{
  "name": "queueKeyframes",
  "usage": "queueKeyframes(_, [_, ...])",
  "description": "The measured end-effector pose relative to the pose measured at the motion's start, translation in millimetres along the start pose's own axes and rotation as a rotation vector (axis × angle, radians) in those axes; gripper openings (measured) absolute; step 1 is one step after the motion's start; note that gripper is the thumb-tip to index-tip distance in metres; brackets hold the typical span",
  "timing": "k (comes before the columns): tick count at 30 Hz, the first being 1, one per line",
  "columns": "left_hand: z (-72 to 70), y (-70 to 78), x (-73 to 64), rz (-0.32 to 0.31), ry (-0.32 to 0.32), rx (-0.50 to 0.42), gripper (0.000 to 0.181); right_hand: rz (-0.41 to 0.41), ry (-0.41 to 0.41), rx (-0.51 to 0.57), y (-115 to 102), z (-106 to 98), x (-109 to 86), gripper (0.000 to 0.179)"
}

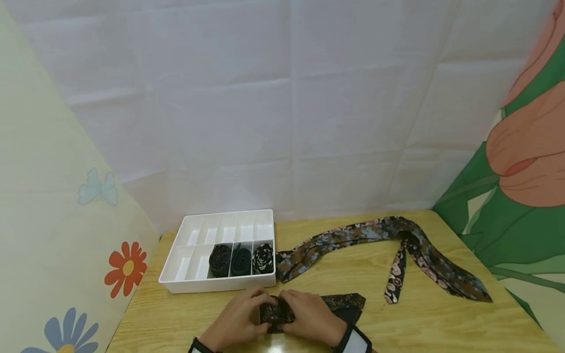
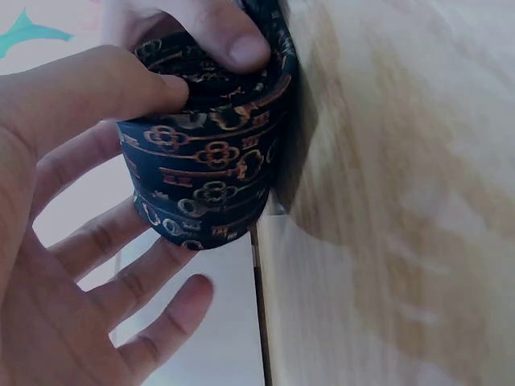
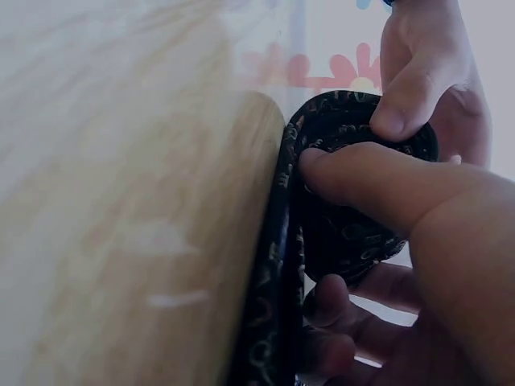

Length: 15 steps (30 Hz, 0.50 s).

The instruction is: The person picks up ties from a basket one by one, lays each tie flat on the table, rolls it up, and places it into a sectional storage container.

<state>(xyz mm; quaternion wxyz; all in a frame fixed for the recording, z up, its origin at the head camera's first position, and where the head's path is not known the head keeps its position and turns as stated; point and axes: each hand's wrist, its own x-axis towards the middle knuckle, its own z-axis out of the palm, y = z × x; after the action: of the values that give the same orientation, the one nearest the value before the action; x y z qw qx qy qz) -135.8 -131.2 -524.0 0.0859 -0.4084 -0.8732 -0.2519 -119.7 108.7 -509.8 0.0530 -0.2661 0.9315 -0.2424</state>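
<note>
A dark necktie with a copper and silver key pattern (image 2: 209, 173) is partly rolled up and stands on its edge on the table, in front of the tray. In the head view my left hand (image 1: 240, 314) grips the roll from the left and my right hand (image 1: 311, 314) from the right. Both thumbs press on the coil's near side, as the right wrist view shows with the roll (image 3: 346, 233). The tie's unrolled tail (image 1: 346, 300) runs out to the right, past my right hand.
A white divided tray (image 1: 216, 285) stands behind my hands. Three rolled ties, a black one (image 1: 219, 260), a dark green one (image 1: 241, 261) and a black-and-white one (image 1: 263, 258), fill its front right compartments. A floral necktie (image 1: 353, 235) lies loosely bent on the wooden table at right.
</note>
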Motion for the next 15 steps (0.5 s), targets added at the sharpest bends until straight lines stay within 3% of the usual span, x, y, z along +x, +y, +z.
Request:
queueKeyframes(5, [1.0,-1.2,0.9,-0.001,0.013,0.004,0.043,-0.011,-0.001,0.025,0.1,-0.8,-0.4,0.054])
queueKeyframes(11, [1.1,-0.4,2.6,-0.008,-0.026,-0.035,0.049,-0.019,0.003,0.015,2.9,1.7,-1.4,0.042])
queueKeyframes(15, [-0.3,0.7,2.9,0.005,-0.014,-0.040,0.043,-0.003,-0.011,0.024,4.4,1.6,-2.2,0.052])
